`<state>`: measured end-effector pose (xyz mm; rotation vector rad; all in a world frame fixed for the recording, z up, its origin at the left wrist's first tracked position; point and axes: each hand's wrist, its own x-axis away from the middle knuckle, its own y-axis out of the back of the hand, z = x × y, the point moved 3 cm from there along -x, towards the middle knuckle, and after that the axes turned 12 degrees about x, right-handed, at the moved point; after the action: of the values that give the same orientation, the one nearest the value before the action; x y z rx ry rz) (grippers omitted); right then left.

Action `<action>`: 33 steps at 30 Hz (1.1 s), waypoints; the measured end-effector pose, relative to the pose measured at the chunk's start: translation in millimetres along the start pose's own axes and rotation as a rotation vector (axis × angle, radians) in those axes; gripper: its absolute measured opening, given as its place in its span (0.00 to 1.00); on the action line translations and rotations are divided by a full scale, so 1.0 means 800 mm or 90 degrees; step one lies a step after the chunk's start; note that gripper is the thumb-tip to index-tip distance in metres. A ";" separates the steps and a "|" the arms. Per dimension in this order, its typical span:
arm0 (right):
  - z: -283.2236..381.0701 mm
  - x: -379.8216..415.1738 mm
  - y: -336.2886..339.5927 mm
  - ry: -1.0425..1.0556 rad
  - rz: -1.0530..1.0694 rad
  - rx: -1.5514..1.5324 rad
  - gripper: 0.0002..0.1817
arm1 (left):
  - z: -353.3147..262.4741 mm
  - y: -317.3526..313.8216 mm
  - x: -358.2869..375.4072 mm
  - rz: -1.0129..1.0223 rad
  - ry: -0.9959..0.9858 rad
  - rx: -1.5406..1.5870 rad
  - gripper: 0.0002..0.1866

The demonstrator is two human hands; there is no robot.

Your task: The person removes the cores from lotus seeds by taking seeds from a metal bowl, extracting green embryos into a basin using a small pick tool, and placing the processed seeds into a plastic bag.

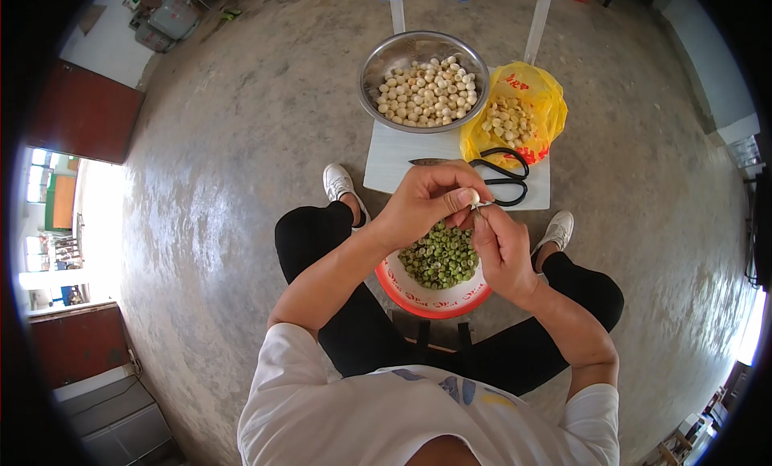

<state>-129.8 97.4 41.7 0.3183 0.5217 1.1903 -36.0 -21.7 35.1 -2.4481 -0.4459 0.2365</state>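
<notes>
Cream-coloured ball (474, 197): pinched above the far side of the basin; small and round, likely quick to slip.
Left hand (426, 205): thumb and forefinger pressed together on the ball, other fingers curled beneath.
Right hand (505, 249): thumb and forefinger drawn close together on a thin bright piece (484, 204) touching or nearly touching the ball; too small to tell whether blade or peel.
Work at the fingertips: apparently close handling of one ball, both hands meeting; calls for a steady left pinch and small, careful right-hand motion.
Red-rimmed basin (434, 312): below the hands, between the knees, partly filled with green caps or rings (438, 261); exact kind unclear.
Black-handled scissors (515, 194): on the white stool top (386, 164), just beyond the hands, partly hidden by the left; blades pointing leftward, in the way of a low reach forward.
Steel bowl (367, 104): at the far side of the stool top, heaped with similar pale balls (426, 92).
Yellow plastic bag (548, 96): open, right against the bowl, holding pale pieces (508, 120); loose edge easy to snag.
Farther off: gas cylinders (173, 17) by the wall, well apart.
</notes>
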 end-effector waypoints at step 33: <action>0.006 0.003 0.002 -0.037 0.128 -0.237 0.10 | 0.004 -0.016 0.011 0.012 -0.072 0.165 0.11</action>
<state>-127.6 100.0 46.3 0.0854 0.2122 1.4403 -31.9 -7.0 39.6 -2.1928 -0.4134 0.4156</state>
